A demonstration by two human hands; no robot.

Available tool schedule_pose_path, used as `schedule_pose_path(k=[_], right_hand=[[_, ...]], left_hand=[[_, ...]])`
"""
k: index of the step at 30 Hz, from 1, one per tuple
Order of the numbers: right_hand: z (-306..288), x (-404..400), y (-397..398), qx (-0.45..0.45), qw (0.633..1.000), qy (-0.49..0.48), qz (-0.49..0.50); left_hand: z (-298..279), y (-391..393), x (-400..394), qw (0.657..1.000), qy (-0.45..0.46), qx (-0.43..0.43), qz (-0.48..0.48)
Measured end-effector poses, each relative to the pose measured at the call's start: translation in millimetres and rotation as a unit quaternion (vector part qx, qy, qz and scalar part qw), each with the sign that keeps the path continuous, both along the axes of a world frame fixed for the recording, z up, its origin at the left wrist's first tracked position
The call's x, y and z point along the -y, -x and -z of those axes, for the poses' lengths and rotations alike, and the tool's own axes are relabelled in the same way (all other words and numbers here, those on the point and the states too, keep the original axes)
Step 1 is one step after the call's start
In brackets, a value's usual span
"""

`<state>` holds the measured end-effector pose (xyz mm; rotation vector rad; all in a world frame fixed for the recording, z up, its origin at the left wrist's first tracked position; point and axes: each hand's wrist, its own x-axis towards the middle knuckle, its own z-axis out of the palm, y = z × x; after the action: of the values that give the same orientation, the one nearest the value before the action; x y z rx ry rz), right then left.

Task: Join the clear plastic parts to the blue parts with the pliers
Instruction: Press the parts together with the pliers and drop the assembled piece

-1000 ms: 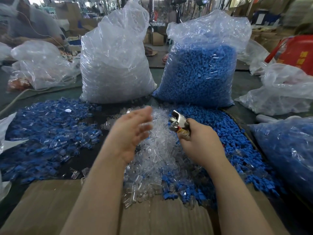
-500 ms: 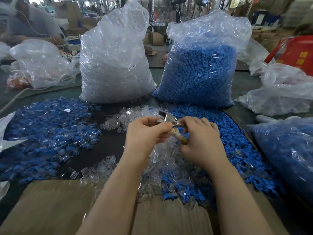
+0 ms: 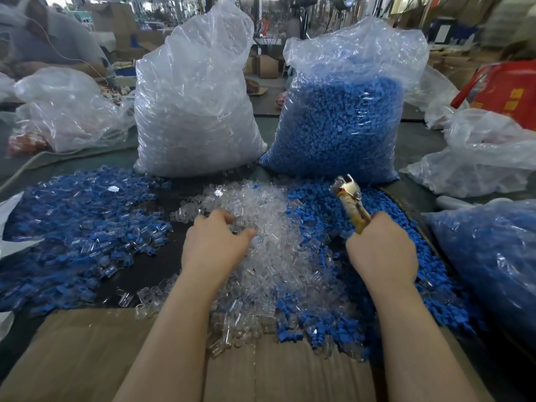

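My left hand reaches into the heap of clear plastic parts at the middle of the table. Its fingers curl down into the heap and the thumb is spread to the right; the fingertips are hidden. My right hand grips the yellowish handles of the pliers. The metal jaws point up and away over the loose blue parts on the right. To the left lies a spread of blue parts with clear pieces on them.
Two tall plastic bags stand at the back, one of clear parts and one of blue parts. Another blue-filled bag lies at the right. Cardboard covers the near edge. A person sits far left.
My hands were together at the pliers half a second ago. Now the left hand has dropped into the clear heap, and the right hand has carried the pliers rightward and up.
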<state>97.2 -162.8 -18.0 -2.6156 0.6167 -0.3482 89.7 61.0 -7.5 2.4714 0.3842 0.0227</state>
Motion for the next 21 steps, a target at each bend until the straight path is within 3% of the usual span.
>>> schedule_pose_path(k=[5, 10, 16, 21], right_hand=[[5, 10, 1, -0.084, 0.994, 0.036, 0.054], [8, 12, 0, -0.113, 0.993, 0.034, 0.016], [9, 5, -5, -0.108, 0.991, 0.003, -0.083], [7, -1, -7, -0.084, 0.986, -0.056, -0.134]], left_hand=[[6, -3, -3, 0.995, -0.071, -0.064, -0.005], [9, -3, -5, 0.994, -0.069, -0.083, 0.002], [11, -4, 1, 0.993, 0.108, -0.04, 0.018], [13, -4, -1, 0.988, 0.155, -0.009, 0.025]])
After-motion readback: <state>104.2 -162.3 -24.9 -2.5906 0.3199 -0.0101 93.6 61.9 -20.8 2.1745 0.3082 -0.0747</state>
